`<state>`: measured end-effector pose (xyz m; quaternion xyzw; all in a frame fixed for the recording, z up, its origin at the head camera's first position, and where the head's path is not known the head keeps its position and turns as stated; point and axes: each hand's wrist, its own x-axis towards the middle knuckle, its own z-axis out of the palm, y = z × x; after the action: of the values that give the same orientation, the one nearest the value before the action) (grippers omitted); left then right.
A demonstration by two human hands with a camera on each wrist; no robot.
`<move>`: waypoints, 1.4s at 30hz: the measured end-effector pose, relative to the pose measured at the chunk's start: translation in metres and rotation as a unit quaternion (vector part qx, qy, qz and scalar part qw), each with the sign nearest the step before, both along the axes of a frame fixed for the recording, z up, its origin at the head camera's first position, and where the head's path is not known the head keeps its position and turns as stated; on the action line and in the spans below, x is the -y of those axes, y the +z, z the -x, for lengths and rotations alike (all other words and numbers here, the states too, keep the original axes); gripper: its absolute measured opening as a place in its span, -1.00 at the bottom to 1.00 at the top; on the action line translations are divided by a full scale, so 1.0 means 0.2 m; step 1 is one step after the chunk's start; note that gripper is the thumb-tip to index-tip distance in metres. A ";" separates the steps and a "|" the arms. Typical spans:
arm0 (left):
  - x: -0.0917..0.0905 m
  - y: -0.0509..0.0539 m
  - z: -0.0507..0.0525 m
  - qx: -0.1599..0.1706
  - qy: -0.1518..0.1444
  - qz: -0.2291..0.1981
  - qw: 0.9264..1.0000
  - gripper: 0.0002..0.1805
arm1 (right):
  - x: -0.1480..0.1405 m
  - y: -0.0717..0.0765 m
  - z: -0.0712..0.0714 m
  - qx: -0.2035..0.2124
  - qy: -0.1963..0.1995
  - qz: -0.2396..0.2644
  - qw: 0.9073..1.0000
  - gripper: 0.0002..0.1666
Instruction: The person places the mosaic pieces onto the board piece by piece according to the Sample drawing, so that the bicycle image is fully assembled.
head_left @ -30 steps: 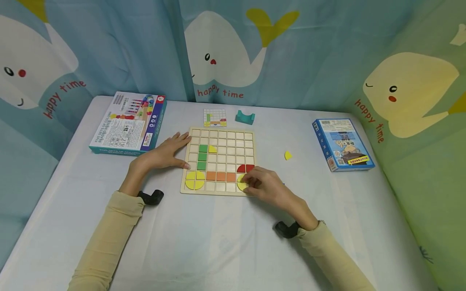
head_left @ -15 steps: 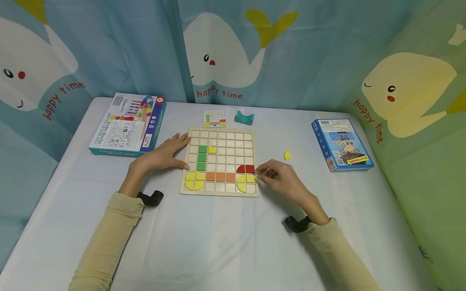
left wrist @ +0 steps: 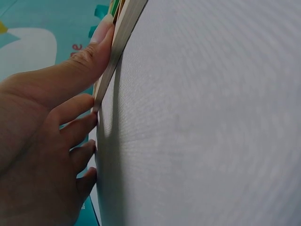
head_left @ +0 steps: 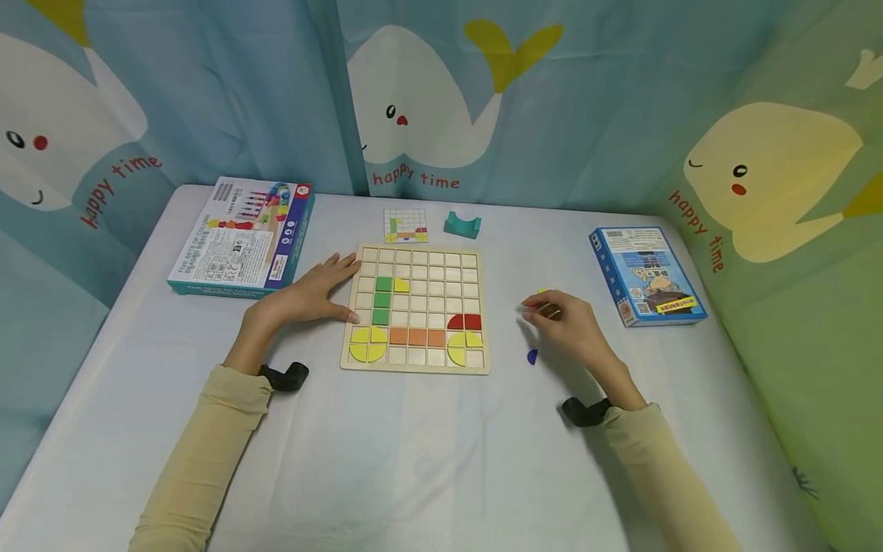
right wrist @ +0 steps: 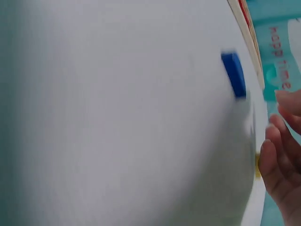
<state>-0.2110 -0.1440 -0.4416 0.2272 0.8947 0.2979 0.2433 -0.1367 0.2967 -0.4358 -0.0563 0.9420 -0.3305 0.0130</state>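
A wooden grid board (head_left: 434,274) lies on the white table. My left hand (head_left: 313,293) rests against its left edge, thumb and fingers spread; in the left wrist view the thumb (left wrist: 87,56) touches the rim. On the board are green squares (head_left: 382,300), orange squares (head_left: 417,337), red pieces (head_left: 472,322) and yellow quarter-circles (head_left: 369,345). My right hand (head_left: 569,322) hovers right of the board with loosely bent fingers and nothing visible between them. Behind its fingertips a loose yellow piece (head_left: 543,290) is mostly hidden. A small blue curved piece (head_left: 532,357) lies nearer to me.
Beyond the board lie a pattern card (head_left: 405,226) and a teal stand (head_left: 462,225). A large game box (head_left: 241,238) is at the back left, a blue box (head_left: 648,276) at the right. A whale-printed curtain (head_left: 276,92) encloses the table's back and sides.
My right hand has left the board's lower right corner and moved right toward the loose yellow piece. The blue piece has come into view. My left hand stays put.
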 end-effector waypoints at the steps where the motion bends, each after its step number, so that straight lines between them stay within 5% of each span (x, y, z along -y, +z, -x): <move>1: 0.00 0.00 0.00 0.000 0.000 -0.001 1.000 0.14 | -0.02 0.00 0.01 -0.003 -0.008 -0.001 1.000 -0.75; 17: 0.01 0.00 0.00 -0.006 -0.003 -0.001 1.000 0.16 | -0.13 0.02 0.09 0.074 -0.067 0.002 0.995 -0.62; 42: 0.01 -0.01 0.00 -0.018 -0.011 -0.010 1.000 0.13 | -0.05 0.02 0.11 0.067 -0.062 -0.025 0.996 -0.65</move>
<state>-0.2116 -0.1451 -0.4433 0.2446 0.8935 0.2997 0.2282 -0.1595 0.3059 -0.4318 0.0246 0.9488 -0.3097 0.0570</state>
